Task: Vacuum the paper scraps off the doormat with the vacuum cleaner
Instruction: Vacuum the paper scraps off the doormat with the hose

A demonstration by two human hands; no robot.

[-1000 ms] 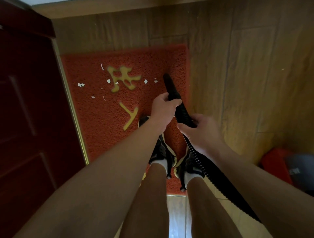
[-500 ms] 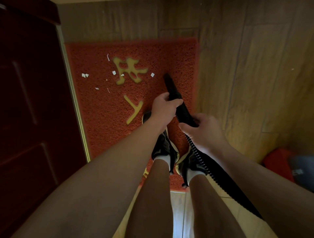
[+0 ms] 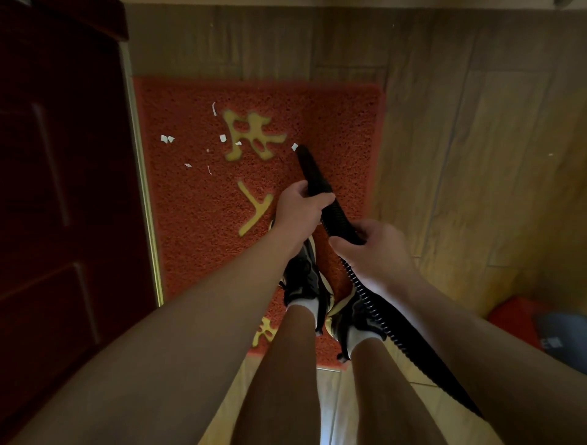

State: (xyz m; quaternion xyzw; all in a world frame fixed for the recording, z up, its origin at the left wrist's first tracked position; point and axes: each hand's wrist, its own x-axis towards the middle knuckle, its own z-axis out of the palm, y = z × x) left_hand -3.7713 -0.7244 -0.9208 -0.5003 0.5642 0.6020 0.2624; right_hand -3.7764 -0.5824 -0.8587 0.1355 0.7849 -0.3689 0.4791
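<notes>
Dim, warm light falls on an entryway seen from above. Honey-brown wood-grain flooring (image 3: 476,158) fills the view from twelve o'clock round to four o'clock, its plank seams running mostly toward twelve. A dark red panelled door (image 3: 63,190) takes up the whole nine o'clock side, edged by a pale metal strip (image 3: 144,197) that catches the light. A light skirting band (image 3: 286,2) crosses at twelve o'clock. Paler, glossy tiles (image 3: 330,406) begin at six o'clock.

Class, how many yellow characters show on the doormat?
3 characters: one among the paper scraps, one left of the left hand, one by the left shoe; legs may cover more.
</notes>
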